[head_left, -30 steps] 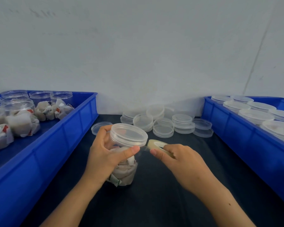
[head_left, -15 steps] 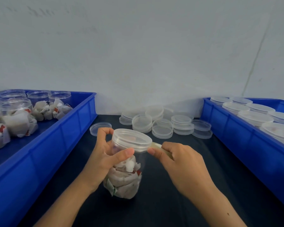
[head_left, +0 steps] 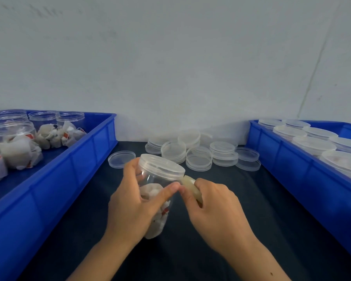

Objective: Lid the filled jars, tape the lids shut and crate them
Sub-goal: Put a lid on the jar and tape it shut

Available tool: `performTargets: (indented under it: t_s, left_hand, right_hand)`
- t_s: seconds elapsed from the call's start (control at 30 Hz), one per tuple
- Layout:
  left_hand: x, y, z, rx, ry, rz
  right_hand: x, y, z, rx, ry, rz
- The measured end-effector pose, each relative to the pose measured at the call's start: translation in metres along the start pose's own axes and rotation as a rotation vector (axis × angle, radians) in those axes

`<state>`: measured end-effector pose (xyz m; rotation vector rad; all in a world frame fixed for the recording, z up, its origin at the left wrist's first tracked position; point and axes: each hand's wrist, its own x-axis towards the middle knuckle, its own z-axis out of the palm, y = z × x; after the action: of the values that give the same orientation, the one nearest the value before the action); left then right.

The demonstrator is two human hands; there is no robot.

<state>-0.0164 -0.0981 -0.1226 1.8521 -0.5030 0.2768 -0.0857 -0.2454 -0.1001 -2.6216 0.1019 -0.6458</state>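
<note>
A clear plastic jar (head_left: 157, 179) with white packets inside and a clear lid (head_left: 163, 165) on top is held tilted above the dark table. My left hand (head_left: 136, 203) wraps around its side, thumb pressed just under the lid rim. My right hand (head_left: 213, 207) grips a small roll of clear tape (head_left: 190, 185) right against the jar's lid edge, next to my left thumb.
A blue crate (head_left: 73, 159) on the left holds unlidded filled jars (head_left: 14, 130) and loose packets. A blue crate (head_left: 292, 159) on the right holds lidded jars (head_left: 314, 145). Stacks of spare clear lids (head_left: 199, 157) lie at the back of the dark table (head_left: 190, 250), near the wall.
The jar has been lifted slightly and tilted toward me. My right hand has brought the tape roll in against the lid edge, closing the gap to my left thumb.
</note>
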Motion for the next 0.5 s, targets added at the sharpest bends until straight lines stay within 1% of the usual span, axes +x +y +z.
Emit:
performTargets:
  t_s: [0.1,0.23,0.37,0.5]
  left_hand:
    - [0.005,-0.002,0.001,0.008,0.070,-0.074]
    - [0.009,-0.006,-0.002,-0.050,0.079,-0.129]
    - [0.013,-0.008,-0.005,-0.128,0.055,-0.145]
    - [0.016,-0.009,-0.005,-0.133,0.025,-0.145]
  right_hand:
    - [-0.002,-0.005,0.000,0.037,-0.048,-0.032]
    - [-0.002,-0.007,-0.003,0.041,-0.112,-0.056]
    - [0.000,0.000,-0.012,0.020,-0.065,-0.054]
    - [0.005,0.011,-0.014,-0.028,-0.060,-0.025]
